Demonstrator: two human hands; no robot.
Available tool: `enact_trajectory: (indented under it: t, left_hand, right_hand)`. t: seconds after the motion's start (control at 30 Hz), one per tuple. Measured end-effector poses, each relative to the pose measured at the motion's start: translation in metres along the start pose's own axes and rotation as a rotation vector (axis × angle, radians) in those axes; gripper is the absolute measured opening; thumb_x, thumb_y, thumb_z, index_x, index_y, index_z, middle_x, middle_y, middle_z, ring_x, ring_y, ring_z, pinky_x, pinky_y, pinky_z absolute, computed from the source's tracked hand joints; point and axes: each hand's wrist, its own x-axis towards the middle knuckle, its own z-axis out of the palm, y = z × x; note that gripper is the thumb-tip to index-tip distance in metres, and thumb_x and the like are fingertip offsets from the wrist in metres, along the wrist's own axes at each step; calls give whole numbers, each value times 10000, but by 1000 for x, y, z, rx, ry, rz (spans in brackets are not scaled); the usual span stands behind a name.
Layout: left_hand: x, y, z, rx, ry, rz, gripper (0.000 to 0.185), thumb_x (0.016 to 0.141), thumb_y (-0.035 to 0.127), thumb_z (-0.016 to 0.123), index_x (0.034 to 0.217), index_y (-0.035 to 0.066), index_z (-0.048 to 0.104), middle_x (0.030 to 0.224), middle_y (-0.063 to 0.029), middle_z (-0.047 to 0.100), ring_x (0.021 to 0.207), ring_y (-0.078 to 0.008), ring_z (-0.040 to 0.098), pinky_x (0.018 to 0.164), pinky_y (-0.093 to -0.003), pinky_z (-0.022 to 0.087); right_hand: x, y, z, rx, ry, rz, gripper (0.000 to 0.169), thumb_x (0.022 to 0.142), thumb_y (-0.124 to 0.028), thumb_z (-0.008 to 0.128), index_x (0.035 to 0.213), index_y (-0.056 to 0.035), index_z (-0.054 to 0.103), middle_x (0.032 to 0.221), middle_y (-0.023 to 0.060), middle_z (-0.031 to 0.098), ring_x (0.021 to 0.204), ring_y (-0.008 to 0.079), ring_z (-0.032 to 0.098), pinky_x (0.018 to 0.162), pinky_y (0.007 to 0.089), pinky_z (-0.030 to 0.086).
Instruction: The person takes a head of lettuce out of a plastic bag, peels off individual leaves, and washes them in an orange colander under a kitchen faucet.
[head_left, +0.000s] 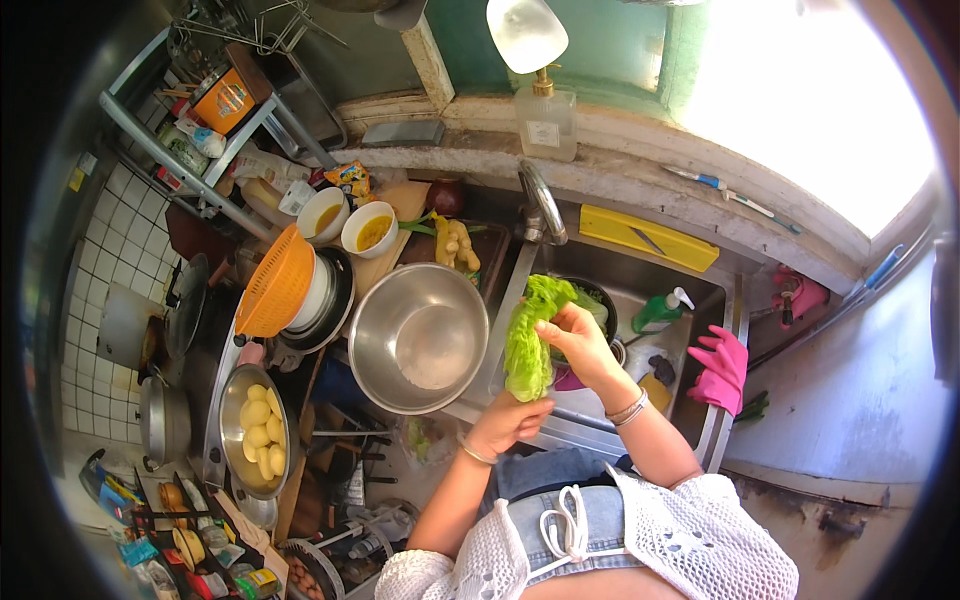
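Note:
A bright green lettuce (529, 334) is held upright over the near left rim of the sink. My left hand (510, 426) grips its lower end. Higher up on the right side, the thumb and fingers of my right hand (583, 341) pinch its leaves. Left of the lettuce stands a large stainless steel bowl (420, 337) with nothing in it. Behind my right hand, inside the steel sink (679, 277), a dark round pot (609, 319) holds more greens, partly hidden. The chrome faucet (541, 202) rises at the back of the sink.
In the sink stands a green pump bottle (660, 311); a pink rubber glove (720, 369) hangs over its right edge. A yellow mandoline slicer (649, 238) lies along the back. To the left are two white bowls (370, 229), an orange colander (277, 285) and a bowl of peeled potatoes (262, 431).

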Motion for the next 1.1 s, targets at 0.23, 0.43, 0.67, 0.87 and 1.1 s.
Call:
enact_trajectory:
  t: [0.23, 0.43, 0.67, 0.87, 1.1]
  left_hand:
    - [30, -40, -16, 609, 645, 804, 272, 732, -2, 663, 986, 1, 566, 774, -21, 566, 554, -44, 485, 423, -188, 340]
    - [20, -30, 6, 53, 615, 490, 179, 751, -75, 596, 875, 39, 534, 696, 16, 497, 448, -31, 394, 368, -190, 268]
    - [7, -15, 18, -235, 452, 425, 222, 765, -118, 557, 804, 82, 469, 653, 18, 447, 416, -29, 315, 356, -194, 223]
    - [3, -16, 2, -271, 323, 404, 255, 751, -118, 570, 758, 101, 439, 629, 16, 433, 414, -29, 300, 357, -192, 210]
    - [5, -28, -9, 234, 421, 386, 240, 703, -92, 631, 707, 85, 469, 603, 20, 446, 391, -44, 355, 343, -199, 242]
  right_hand:
    - [-12, 2, 14, -14, 72, -98, 275, 899, -144, 545, 1133, 0, 541, 1030, 39, 615, 936, 91, 556, 814, 252, 451]
    - [-17, 7, 13, 266, 260, -78, 197, 932, -199, 494, 1048, -71, 588, 1015, 23, 621, 923, 134, 592, 796, 328, 492]
    - [-17, 21, 2, 485, 426, 34, 189, 925, -237, 505, 1049, -100, 545, 1030, 37, 606, 931, 169, 586, 803, 379, 487]
    - [-5, 35, -34, 336, 580, -43, 229, 910, -266, 535, 1063, -97, 549, 970, 21, 600, 849, 117, 577, 710, 342, 511]
    - [17, 19, -52, -223, 229, -55, 449, 906, -304, 530, 1233, -7, 449, 1120, 88, 556, 1002, 178, 536, 875, 315, 424]
